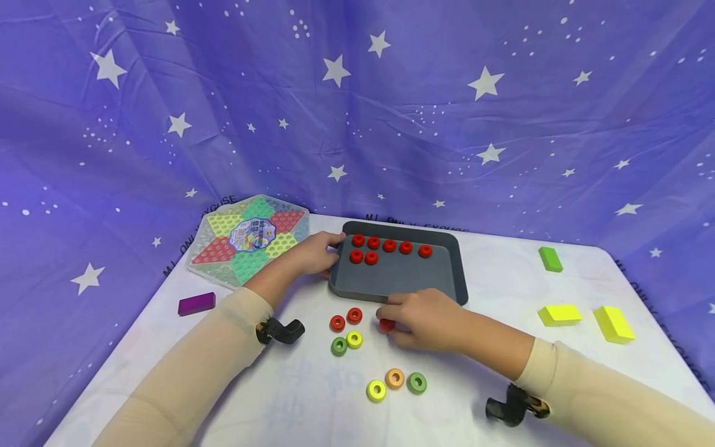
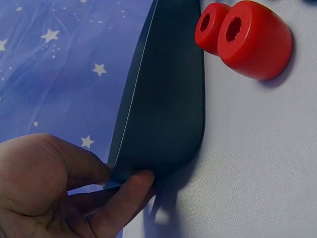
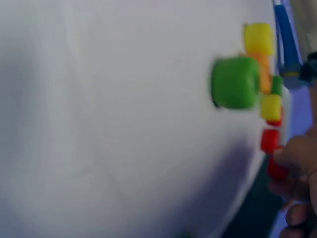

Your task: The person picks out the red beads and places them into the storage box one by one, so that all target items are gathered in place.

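A small red plastic ring (image 1: 386, 325) is pinched on the white table (image 1: 301, 397) by the right hand (image 1: 427, 320), just in front of the dark grey tray (image 1: 402, 276). The tray's left corner is gripped by the left hand (image 1: 315, 252) (seven red rings (image 1: 389, 246) are lined up inside).

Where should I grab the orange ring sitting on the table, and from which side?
Pinch the orange ring across its outer rim, coming straight down from above. It lies flat with its hole up, and a yellow ring and a green ring sit close on either side, so take the near and far edges.
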Available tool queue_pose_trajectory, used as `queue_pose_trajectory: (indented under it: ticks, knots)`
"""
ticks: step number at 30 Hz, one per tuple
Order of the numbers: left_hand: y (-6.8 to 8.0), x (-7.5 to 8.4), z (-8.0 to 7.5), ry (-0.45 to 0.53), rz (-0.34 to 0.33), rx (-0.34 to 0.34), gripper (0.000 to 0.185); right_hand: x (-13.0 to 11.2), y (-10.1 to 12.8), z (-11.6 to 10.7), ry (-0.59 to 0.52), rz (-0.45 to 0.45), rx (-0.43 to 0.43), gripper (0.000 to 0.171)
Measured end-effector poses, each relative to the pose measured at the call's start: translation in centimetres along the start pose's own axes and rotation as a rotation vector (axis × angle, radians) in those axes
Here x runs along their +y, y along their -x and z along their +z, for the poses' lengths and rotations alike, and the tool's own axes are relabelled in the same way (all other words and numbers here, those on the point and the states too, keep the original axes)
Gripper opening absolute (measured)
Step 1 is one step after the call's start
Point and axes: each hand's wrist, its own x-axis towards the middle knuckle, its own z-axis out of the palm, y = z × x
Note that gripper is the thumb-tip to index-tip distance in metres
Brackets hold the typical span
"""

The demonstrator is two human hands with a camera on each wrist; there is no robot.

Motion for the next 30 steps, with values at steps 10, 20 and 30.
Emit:
queue_pose_trajectory:
  ticks: [10,20,30]
  knots:
    - [0.0,0.1,0.0,0.017,-0.016,-0.009,0.065,4.4,-0.2,-4.6,0.039,-0.029,-0.014,0.032]
    - [0.0,-0.1,-0.2,0.008,-0.009,-0.001,0.065,8.7,-2.7,-5.6,0.066,0.02,-0.12,0.034]
    - [0.2,0.2,-0.1,-0.031,-0.01,0.002,0.064,11.0,-5.8,-4.8,0.117,0.0,-0.141,0.035]
